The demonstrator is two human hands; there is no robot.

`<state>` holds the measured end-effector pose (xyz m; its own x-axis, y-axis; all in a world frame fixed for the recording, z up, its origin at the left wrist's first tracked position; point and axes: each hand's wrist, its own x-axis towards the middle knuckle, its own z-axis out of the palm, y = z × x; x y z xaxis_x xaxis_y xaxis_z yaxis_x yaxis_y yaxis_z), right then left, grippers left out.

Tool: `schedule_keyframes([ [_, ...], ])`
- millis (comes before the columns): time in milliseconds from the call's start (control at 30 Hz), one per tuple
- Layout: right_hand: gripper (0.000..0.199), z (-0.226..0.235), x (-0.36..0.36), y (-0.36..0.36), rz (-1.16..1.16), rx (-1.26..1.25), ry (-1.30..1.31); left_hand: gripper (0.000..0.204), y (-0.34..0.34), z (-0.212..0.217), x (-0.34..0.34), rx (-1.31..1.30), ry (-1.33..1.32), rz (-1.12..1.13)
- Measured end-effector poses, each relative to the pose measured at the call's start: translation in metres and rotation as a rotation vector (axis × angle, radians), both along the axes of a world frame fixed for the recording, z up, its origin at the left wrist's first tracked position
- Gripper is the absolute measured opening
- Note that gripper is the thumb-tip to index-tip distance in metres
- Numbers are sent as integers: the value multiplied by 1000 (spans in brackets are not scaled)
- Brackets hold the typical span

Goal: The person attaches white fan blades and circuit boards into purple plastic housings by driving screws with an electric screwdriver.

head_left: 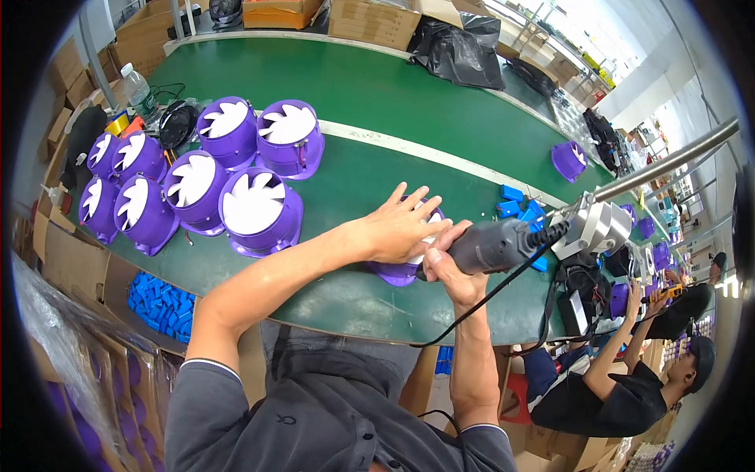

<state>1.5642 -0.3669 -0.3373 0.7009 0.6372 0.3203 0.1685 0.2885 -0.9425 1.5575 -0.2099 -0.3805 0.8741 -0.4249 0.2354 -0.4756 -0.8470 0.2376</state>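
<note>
at the far left of the green worktable [370, 94] stand purple round fan housings with white blades, packed close together in a cluster; the nearest and largest of them, the big purple fan [259, 211], sits at the cluster's right edge, well apart from the hands. behind the cluster a clear water bottle [141, 92] stands upright near the table's back corner, and below the table's front edge an open box of small blue parts [163, 304] shows. moving right, the person's left hand [401, 226] lies flat with its fingers spread wide, pressing down on top of the purple fan being worked on [397, 271], which rests on the table near its front edge and is mostly hidden under both hands. just beside it, the right hand [452, 271] is wrapped tightly around the grey electric screwdriver [495, 245], whose body lies nearly level across the fan; its tip is hidden, so whether it touches the fan cannot be told. a black cable [480, 303] droops from the tool over the table edge. farther right, a few loose blue clips [515, 206] lie on the table, a single purple housing [568, 160] sits alone, and at the far right another person in a dark shirt [621, 393] works at the next station.
</note>
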Motion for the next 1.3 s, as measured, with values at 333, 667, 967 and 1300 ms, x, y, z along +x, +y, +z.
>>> schedule_keyframes([
  [333,18,3,5,-43,-142,156,-73,88,15,32,-19,-89,197,52],
  [667,22,-4,15,-69,-206,232,-2,21,-30,24,-48,177,-232,-165],
  [967,22,-3,10,-81,-240,231,23,16,-30,0,-35,211,-305,-271],
  [1300,21,2,0,-89,-364,192,23,63,-66,21,-29,32,-348,150],
])
